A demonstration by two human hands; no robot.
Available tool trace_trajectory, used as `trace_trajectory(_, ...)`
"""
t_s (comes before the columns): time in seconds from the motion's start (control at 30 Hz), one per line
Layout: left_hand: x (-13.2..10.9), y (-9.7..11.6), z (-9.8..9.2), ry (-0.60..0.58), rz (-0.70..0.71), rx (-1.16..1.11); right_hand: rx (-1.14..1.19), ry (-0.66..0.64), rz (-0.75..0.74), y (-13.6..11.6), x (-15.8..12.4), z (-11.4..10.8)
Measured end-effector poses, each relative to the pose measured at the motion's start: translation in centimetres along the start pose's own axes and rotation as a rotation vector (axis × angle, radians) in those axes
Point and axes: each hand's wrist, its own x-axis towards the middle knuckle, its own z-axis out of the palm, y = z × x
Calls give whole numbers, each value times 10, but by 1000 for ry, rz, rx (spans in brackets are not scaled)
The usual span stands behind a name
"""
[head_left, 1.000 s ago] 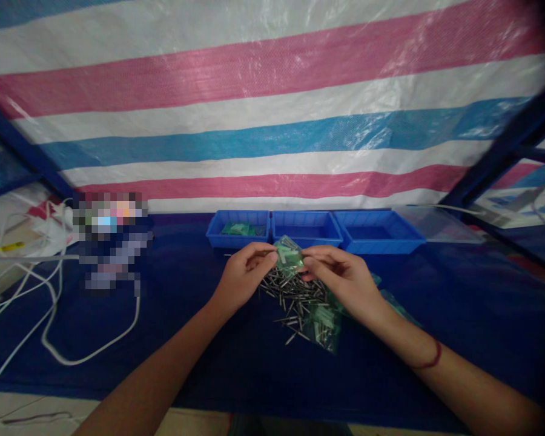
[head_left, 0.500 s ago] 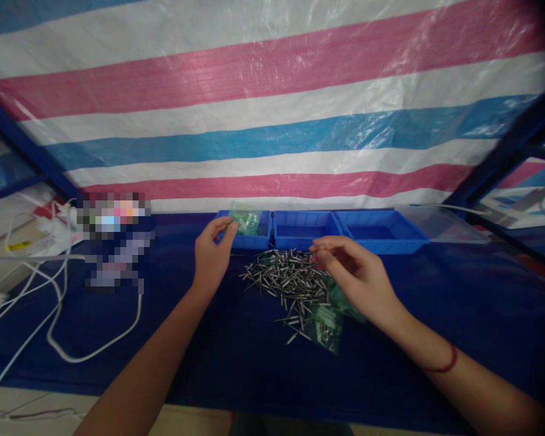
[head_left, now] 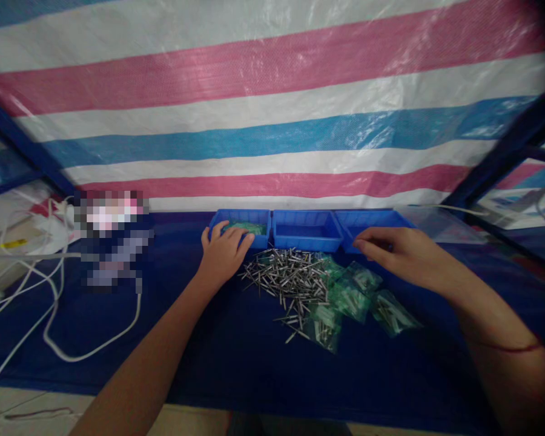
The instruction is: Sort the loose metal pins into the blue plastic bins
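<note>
Reaching right hand [head_left: 397, 254]: hovered palm-down at the front edge of the right blue bin [head_left: 376, 225], fingers loose, gripping nothing
Left hand [head_left: 224, 253]: draped over the rim of the left blue bin [head_left: 243, 213], fingers slack, nothing held
Green bags [head_left: 352, 297]: lay on the worktop [head_left: 236, 357] just below the right hand, a few more inside the left blue bin
Metal pins [head_left: 288, 278]: heaped between both hands, touching the bags

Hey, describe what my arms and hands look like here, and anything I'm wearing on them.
Both arms are bare, with no sleeves in view. The left hand and right hand wear no gloves, and no rings show. A thin red string bracelet circles the right wrist.
</note>
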Motion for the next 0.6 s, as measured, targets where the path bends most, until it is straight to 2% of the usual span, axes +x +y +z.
trace_trajectory(0.07, 0, 0, 1, -3, 0, 4, -103, -237, 56, 7, -2, -6)
trace_trajectory(0.1, 0, 0, 1, 8, 3, 5, -154, -315, 87, 9, -4, -7)
trace_trajectory(0.17, -1, 2, 0, 50, 23, -4, -212, -364, 110, 11, -5, -5)
trace_trajectory(0.37, -12, 19, -9, 159, 169, -95, -225, -346, -8, 5, -3, 17)
trace_trajectory(0.5, -21, 37, -10, 121, 269, -180, -195, -295, -65, -1, 0, 27)
trace_trajectory(0.6, -26, 45, -7, 84, 336, -235, -159, -194, 2, -6, 0, 22)
